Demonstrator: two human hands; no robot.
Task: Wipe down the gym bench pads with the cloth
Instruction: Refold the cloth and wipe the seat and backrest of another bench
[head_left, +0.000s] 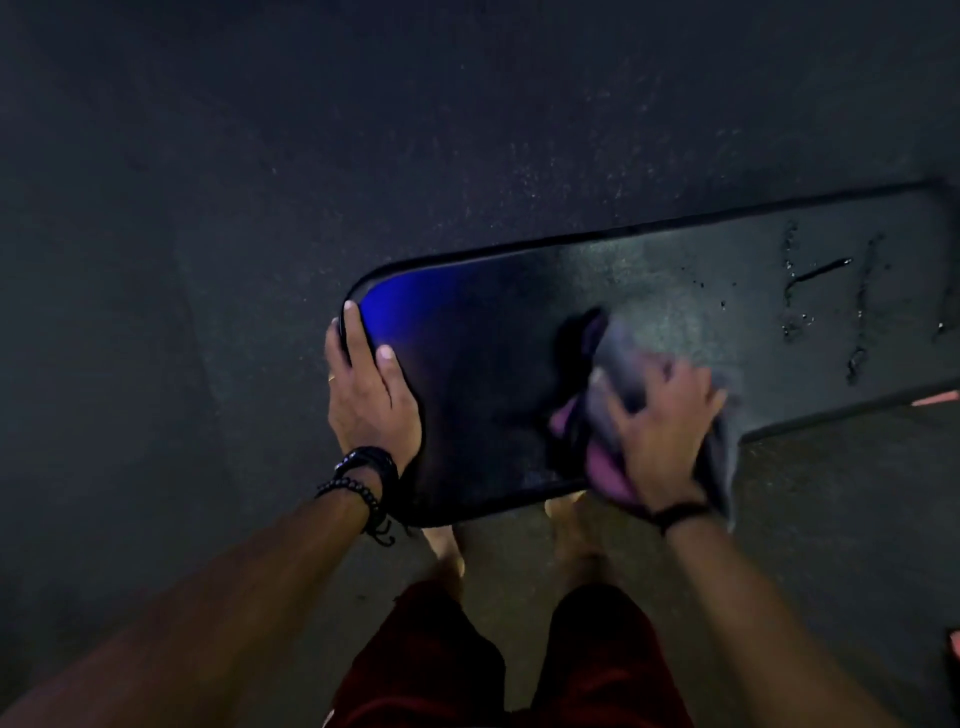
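A black padded gym bench (493, 332) runs from the middle of the view to the right edge, with a blue sheen at its rounded left end. My left hand (369, 389) rests on that end, thumb flat on top and fingers wrapped over the rim. My right hand (662, 421) presses a bunched grey and purple cloth (597, 415) flat against the pad near its front edge; hand and cloth are motion-blurred. Part of the cloth hangs off the front edge under my wrist.
Worn, flaking patches (821, 291) mark the pad's right part. Dark speckled rubber floor (311, 130) surrounds the bench. My bare feet (576, 525) stand just under the front edge, below my dark red shorts (441, 660).
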